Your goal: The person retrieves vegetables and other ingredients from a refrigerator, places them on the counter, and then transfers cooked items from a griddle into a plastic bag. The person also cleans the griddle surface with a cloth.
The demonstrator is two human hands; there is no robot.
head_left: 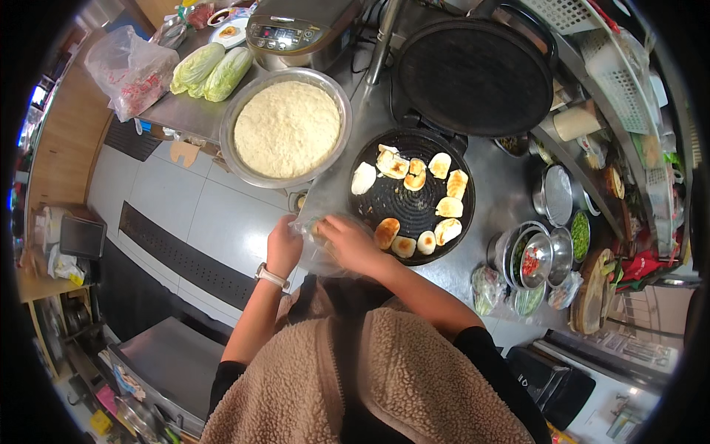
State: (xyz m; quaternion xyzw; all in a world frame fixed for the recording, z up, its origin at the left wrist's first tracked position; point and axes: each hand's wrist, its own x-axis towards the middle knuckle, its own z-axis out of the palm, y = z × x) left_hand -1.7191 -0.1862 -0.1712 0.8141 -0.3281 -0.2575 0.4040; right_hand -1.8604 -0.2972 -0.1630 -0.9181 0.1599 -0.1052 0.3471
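Observation:
My left hand [283,246] is closed on the rim of a clear plastic bag [314,259] in front of my body. At the bag's mouth is my right hand [349,241], its fingers curled inward; what they hold is hidden. Just right of the bag, a round black griddle pan [360,200] carries several browned pieces of flatbread [448,231] around its ribbed surface. Some are golden on top, others pale with dark patches. The pan's heavy black lid [475,78] stands raised behind it.
A steel bowl [228,133] of risen dough [287,129] sits beyond my left hand. Behind it are napa cabbages [214,72] and a cooker [299,33]. Steel bowls [562,244] with chopped ingredients, a chopping board [592,288] and white baskets [621,74] line the right side.

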